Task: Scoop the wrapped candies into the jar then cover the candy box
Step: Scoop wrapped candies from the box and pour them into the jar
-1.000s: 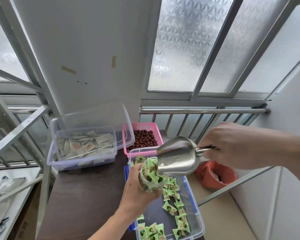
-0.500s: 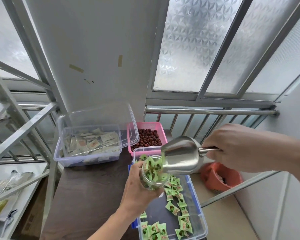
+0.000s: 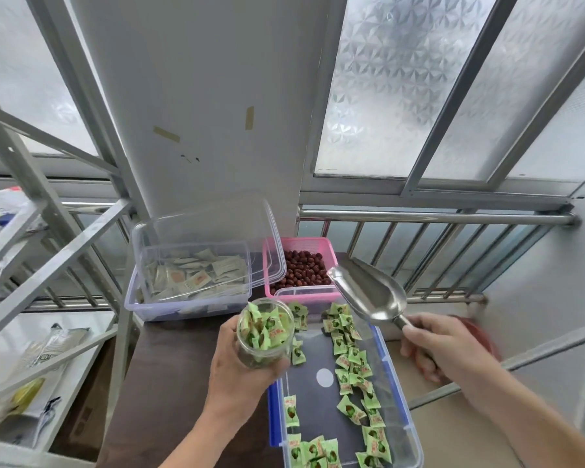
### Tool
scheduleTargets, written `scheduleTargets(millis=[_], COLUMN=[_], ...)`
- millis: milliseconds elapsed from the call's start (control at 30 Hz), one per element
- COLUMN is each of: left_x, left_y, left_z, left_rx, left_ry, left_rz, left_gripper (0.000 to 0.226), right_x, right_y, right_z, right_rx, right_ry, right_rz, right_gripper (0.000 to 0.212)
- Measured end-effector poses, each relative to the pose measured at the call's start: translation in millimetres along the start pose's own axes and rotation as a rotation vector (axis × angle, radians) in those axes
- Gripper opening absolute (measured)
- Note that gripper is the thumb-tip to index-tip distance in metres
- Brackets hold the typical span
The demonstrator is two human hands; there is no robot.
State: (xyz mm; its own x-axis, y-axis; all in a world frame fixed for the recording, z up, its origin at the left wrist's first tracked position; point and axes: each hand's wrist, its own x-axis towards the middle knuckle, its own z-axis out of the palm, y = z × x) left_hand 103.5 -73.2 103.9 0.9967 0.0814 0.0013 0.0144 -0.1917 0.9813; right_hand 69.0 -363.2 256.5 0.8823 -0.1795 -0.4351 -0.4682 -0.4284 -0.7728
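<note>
The left hand (image 3: 237, 369) wraps its grip round the clear jar (image 3: 265, 332), nearly full of green wrapped candies (image 3: 348, 352), at the candy box (image 3: 390, 376) edge. The right hand (image 3: 443, 349) grips the empty steel scoop (image 3: 368, 295) by its handle above the box. Those wrappers look light and slippery, so scooping from underneath suits them better than pinching.

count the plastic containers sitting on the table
3. A clear box of pale packets sits at the back left, a pink basket of red fruit at the back centre, and the blue-trimmed candy box in front. The jar is held in the left hand, not counted.
</note>
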Motion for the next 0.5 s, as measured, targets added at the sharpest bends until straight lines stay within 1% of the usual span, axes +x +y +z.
scheduleTargets(millis=[67,133,200,300,367,500], left_x=[1,0,-1,-5,-8,-11], left_y=[-12,-28,-45,-70,-81,-95], left_z=[-15,-27,-34,-39,-38,-37], left_rx=[-0.016,0.015,0.072,0.128,0.15,0.23], left_ry=[0.064,0.126,0.172,0.2,0.209,0.206], left_rz=[-0.072,-0.139,-0.212,-0.299,-0.333,-0.405], left_gripper=[0.09,0.089,0.09,0.092,0.096,0.096], right_x=[24,49,68,85,90,98], right_y=[51,93,124,144,148,156], right_z=[50,95,129,161,174,186], right_rx=[0.119,0.251,0.291,0.276,0.266,0.18], right_ry=[0.015,0.045,0.068,0.072,0.079,0.054], right_rz=[0.165,0.346,0.45,0.496,0.478,0.436], right_gripper=[0.03,0.032,0.033,0.029,0.026,0.02])
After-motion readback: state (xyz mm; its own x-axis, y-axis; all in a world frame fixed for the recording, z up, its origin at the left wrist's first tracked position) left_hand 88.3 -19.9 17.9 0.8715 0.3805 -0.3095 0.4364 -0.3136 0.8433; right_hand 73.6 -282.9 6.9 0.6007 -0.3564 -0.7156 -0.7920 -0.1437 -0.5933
